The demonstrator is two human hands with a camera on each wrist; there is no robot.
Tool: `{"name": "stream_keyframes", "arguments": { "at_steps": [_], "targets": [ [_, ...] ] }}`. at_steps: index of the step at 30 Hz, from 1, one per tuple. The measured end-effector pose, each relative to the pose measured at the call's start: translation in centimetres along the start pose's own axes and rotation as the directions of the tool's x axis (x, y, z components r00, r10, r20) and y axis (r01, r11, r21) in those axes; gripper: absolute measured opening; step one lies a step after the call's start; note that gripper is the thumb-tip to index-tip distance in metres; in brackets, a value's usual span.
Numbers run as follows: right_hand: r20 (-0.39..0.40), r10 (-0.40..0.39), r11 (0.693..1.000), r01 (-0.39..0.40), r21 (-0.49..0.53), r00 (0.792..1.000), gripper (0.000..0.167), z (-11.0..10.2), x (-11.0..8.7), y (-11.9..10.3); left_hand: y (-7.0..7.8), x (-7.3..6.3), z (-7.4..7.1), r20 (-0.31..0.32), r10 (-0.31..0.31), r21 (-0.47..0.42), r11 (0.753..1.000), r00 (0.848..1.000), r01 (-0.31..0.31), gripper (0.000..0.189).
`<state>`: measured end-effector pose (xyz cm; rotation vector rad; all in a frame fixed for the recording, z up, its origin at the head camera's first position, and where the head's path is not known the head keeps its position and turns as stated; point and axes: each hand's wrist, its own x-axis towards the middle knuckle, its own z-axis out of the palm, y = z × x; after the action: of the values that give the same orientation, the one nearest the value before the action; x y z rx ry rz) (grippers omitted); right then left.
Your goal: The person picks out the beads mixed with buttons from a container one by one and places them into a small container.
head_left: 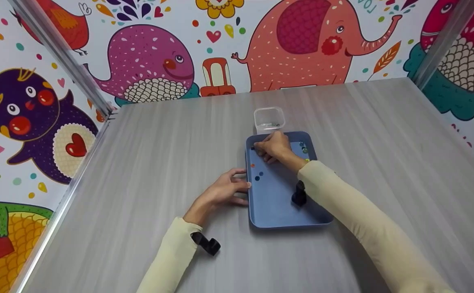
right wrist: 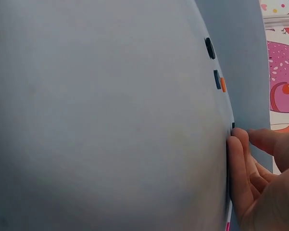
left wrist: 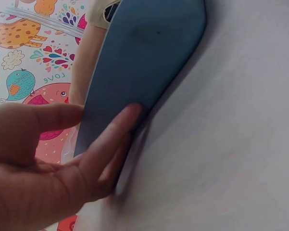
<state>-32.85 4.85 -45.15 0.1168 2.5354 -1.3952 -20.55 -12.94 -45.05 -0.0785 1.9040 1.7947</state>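
A shallow blue tray [head_left: 277, 203] holds several small flat discs that look like buttons. My left hand [head_left: 224, 187] rests its fingers against the tray's left side, thumb near the rim; in the left wrist view the fingertips touch the outer wall. My right hand [head_left: 275, 146] reaches into the tray's far left corner. Its fingertips are right at a small dark disc [right wrist: 233, 125] on the tray floor. Nearer along the same side lie an orange disc [head_left: 253, 165] and two dark blue ones, one of them a dark disc [head_left: 257, 178].
A clear plastic box [head_left: 269, 118] with a few small pieces inside stands just behind the tray. Green discs [head_left: 304, 150] and a yellow disc [head_left: 307, 160] lie along the tray's right side. Cartoon-printed walls [head_left: 151, 61] border the grey table [head_left: 159, 142].
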Motion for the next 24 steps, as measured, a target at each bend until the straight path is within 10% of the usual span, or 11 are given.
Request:
{"name": "stream_keyframes", "arguments": {
  "at_steps": [14,24],
  "targets": [
    [-0.024,0.001,1.0,-0.001,0.002,1.0,0.021,0.2,0.04,0.15,-0.27,0.15,-0.14,0.005,0.001,-0.006,1.0,1.0,-0.001,0.058],
    [0.073,0.087,0.978,-0.099,0.183,0.994,0.02,-0.41,-0.11,-0.1,-0.19,0.15,-0.21,0.009,-0.001,-0.013,1.0,1.0,0.001,0.058]
  ]
}}
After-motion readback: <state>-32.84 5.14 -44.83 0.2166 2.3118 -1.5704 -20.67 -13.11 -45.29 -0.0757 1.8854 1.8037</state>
